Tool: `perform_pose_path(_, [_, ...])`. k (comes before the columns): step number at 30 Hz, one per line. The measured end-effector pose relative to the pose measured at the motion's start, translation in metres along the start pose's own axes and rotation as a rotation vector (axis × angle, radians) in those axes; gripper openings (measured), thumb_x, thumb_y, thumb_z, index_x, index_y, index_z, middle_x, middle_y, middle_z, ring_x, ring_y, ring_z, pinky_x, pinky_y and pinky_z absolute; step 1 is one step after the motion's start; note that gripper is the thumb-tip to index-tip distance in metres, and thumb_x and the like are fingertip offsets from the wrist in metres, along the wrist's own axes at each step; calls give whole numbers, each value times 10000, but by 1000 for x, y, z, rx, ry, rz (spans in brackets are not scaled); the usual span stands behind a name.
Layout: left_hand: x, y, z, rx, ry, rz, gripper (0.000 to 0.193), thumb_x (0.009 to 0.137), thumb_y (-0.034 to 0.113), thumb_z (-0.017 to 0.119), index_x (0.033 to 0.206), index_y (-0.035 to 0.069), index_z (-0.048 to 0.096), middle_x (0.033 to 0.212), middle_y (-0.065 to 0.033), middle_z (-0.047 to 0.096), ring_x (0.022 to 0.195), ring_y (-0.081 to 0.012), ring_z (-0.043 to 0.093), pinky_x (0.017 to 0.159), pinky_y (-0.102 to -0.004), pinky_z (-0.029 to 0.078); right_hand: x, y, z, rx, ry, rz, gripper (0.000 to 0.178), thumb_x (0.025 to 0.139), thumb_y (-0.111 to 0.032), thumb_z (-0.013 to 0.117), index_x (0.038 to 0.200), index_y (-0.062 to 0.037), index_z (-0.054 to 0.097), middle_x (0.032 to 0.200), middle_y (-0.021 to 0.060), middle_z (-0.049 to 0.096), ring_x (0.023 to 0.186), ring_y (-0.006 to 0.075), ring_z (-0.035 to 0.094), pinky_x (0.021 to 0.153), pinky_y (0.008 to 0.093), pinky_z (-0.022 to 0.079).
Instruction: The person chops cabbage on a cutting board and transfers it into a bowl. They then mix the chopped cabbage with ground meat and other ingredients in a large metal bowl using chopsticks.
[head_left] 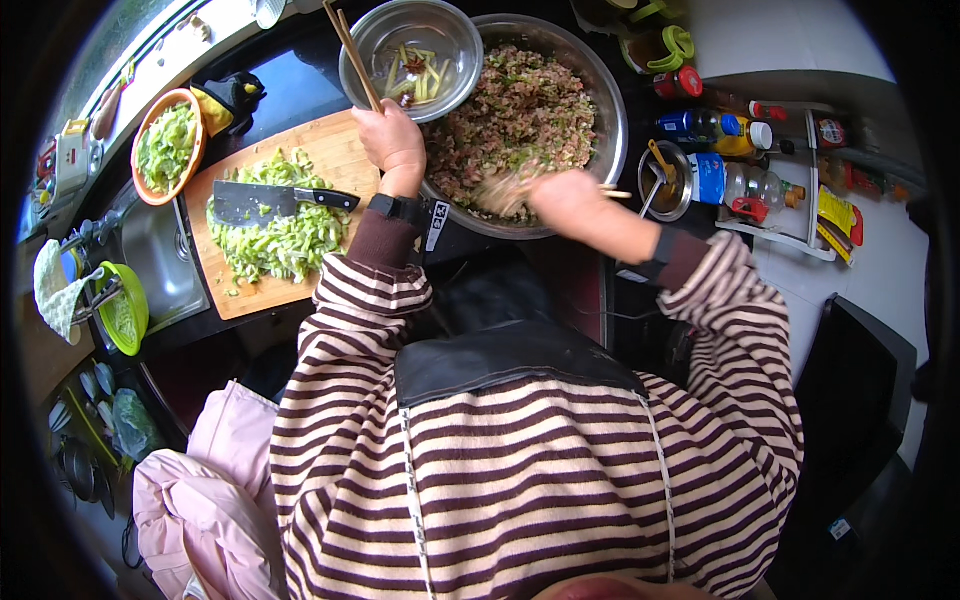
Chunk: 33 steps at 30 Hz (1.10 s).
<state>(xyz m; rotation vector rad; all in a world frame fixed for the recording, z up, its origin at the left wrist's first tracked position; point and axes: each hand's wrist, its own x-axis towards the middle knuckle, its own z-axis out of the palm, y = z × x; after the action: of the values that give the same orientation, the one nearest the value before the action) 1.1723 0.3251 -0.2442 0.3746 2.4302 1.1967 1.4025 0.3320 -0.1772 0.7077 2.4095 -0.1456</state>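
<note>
My left hand point(393, 142) is closed at the near-left rim of a small steel bowl point(466, 62), with a pair of wooden chopsticks point(347, 38) rising from its fist. Pale strips, possibly ginger, and star anise lie in the bowl. It overlaps the far-left side of a large steel basin point(618, 110) of minced meat point(530, 110) flecked with green. Over the meat's near side, my right hand point(572, 203) is closed on another pair of chopsticks point(615, 193); their pale ends stick out past the hand. Motion smears their working ends in the meat.
Left of the basin, a cutting board point(350, 140) bears a cleaver point(255, 203) on chopped greens point(290, 245). An orange bowl point(199, 150) of greens stands farther left, near a sink point(165, 255). Bottles point(745, 183) and a small steel pot point(668, 205) crowd the right.
</note>
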Motion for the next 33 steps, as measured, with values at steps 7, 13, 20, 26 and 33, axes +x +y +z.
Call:
perform_pose_path(7, [-3, -3, 1, 26, 43, 76, 295, 864, 225, 516, 1055, 7, 464, 902, -284, 625, 850, -474, 585, 756, -541, 440, 95, 76, -44, 84, 257, 225, 129, 766, -115, 584, 796, -63, 698, 814, 135, 688, 767, 295, 684, 657, 400, 550])
perform_pose_path(13, [-2, 3, 1, 50, 13, 22, 293, 872, 234, 507, 1053, 6, 466, 904, -279, 629, 851, -471, 587, 763, -540, 443, 9, 85, -5, -87, 107, 239, 125, 748, -44, 589, 827, -55, 684, 738, 116, 671, 686, 230, 680, 582, 359, 551])
perform_pose_path(20, [1, 9, 4, 87, 10, 73, 305, 872, 223, 518, 1052, -17, 466, 908, -285, 629, 860, -472, 591, 768, -526, 456, 54, 4, -20, 99, 58, 22, 107, 726, -96, 583, 718, -69, 686, 743, 108, 682, 710, 254, 682, 612, 352, 555])
perform_pose_path(26, [3, 3, 6, 54, 17, 124, 308, 871, 208, 529, 1063, -24, 460, 905, -287, 628, 859, -471, 594, 765, -518, 461, 81, 100, -27, 137, 281, 302, 144, 745, -127, 590, 792, -38, 693, 831, 154, 687, 805, 324, 677, 691, 432, 542])
perform_pose_path(33, [2, 9, 5, 83, 16, 101, 321, 867, 201, 537, 1084, -20, 453, 915, -291, 626, 863, -467, 596, 771, -513, 463, 8, 33, 20, 167, 167, 130, 107, 750, -102, 576, 775, -70, 675, 719, 123, 673, 661, 259, 682, 582, 374, 559])
